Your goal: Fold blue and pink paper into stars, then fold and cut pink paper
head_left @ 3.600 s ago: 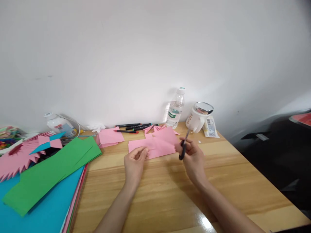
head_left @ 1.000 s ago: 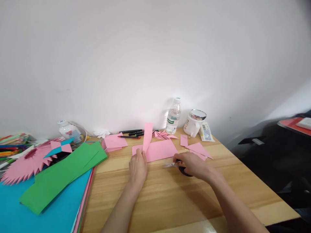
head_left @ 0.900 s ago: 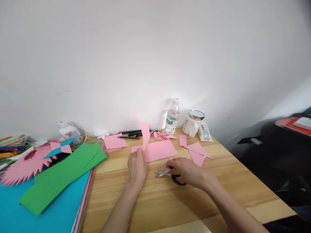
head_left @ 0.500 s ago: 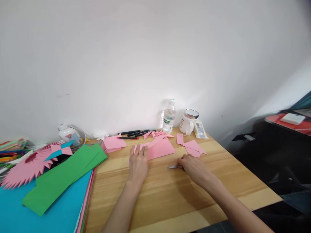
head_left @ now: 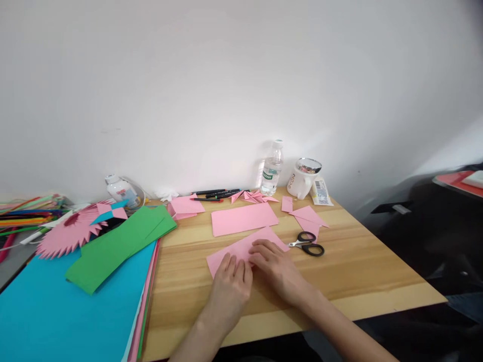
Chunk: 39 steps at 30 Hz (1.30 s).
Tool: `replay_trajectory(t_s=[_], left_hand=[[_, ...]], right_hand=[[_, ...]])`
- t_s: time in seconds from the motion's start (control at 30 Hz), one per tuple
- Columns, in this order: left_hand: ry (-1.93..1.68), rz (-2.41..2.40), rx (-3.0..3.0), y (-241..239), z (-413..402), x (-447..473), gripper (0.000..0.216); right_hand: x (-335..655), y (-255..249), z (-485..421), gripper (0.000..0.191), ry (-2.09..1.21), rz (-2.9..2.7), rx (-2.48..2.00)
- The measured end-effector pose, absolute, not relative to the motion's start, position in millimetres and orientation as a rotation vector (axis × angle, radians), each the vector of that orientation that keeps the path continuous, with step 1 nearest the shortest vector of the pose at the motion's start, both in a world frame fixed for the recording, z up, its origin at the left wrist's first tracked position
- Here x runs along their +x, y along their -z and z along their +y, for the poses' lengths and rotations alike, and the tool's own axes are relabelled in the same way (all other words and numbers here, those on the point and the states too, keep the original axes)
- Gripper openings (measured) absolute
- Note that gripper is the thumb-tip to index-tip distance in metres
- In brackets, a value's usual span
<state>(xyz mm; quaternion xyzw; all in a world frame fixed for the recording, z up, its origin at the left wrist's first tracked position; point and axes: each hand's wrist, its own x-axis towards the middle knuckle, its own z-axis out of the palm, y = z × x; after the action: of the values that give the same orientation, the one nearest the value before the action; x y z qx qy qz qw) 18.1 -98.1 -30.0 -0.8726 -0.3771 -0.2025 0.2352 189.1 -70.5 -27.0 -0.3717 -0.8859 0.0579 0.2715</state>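
A pink paper strip [head_left: 241, 249] lies slanted on the wooden table [head_left: 362, 274] in front of me. My left hand [head_left: 232, 279] rests flat on its near left end with the fingers stretched out. My right hand [head_left: 277, 266] lies on the strip's right part, fingers extended and pressing down. Neither hand grips anything. Black-handled scissors [head_left: 307, 244] lie on the table just right of my right hand, apart from it. A larger pink sheet [head_left: 243, 218] lies flat just beyond the strip.
Pink offcuts [head_left: 307, 217] lie behind the scissors. A water bottle [head_left: 271, 168], a white mug [head_left: 304, 178], markers [head_left: 217, 193] and folded pink pieces [head_left: 252, 197] line the wall. Green paper [head_left: 121, 241] over blue sheets [head_left: 56, 311] and a spiky pink paper piece [head_left: 68, 234] fill the left.
My right hand has let go of the scissors, which now lie on the table. The pink strip my left hand held up is now flat, nearer me, with both hands on it.
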Motion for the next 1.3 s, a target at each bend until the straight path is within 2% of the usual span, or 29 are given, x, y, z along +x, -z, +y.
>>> replay_trajectory(t_s=[0.1,0.17,0.27,0.4,0.5,0.63,0.8,0.97,1.07,1.3], left_hand=[[0.703,-1.173,-2.536,32,-115,0,0.024],[0.929,-1.192,-2.571,32,-119,-11,0.021],[1.215,-1.27,-2.574,33,-117,-18,0.015],[1.314,-1.465,-2.574,33,-108,-15,0.016],[1.316,-1.585,-2.458,31,-107,-13,0.015],[1.181,-1.487,-2.307,35,-120,-15,0.034],[0.706,-1.327,-2.538,52,-129,-20,0.034],[0.482,-1.358,-2.571,58,-129,-21,0.037],[0.372,-1.41,-2.622,57,-131,-21,0.045],[0.254,-1.405,-2.649,49,-127,-22,0.056]], right_hand=[[199,36,-71,0.019,-0.289,-2.404,-0.973],[207,37,-71,0.02,-0.359,-2.375,-0.968],[205,30,-73,0.006,-0.501,-2.398,-0.917],[182,20,-73,0.013,-0.776,-2.374,-0.863],[167,23,-64,0.027,-0.964,-2.241,-1.015],[164,31,-46,0.015,-1.217,-2.01,-1.18],[166,34,-37,0.005,-1.339,-1.956,-1.246],[167,24,-35,0.024,-1.156,-2.151,-1.191],[170,22,-30,0.012,-0.992,-2.329,-1.115],[174,36,-17,0.007,-1.335,-2.09,-1.096]])
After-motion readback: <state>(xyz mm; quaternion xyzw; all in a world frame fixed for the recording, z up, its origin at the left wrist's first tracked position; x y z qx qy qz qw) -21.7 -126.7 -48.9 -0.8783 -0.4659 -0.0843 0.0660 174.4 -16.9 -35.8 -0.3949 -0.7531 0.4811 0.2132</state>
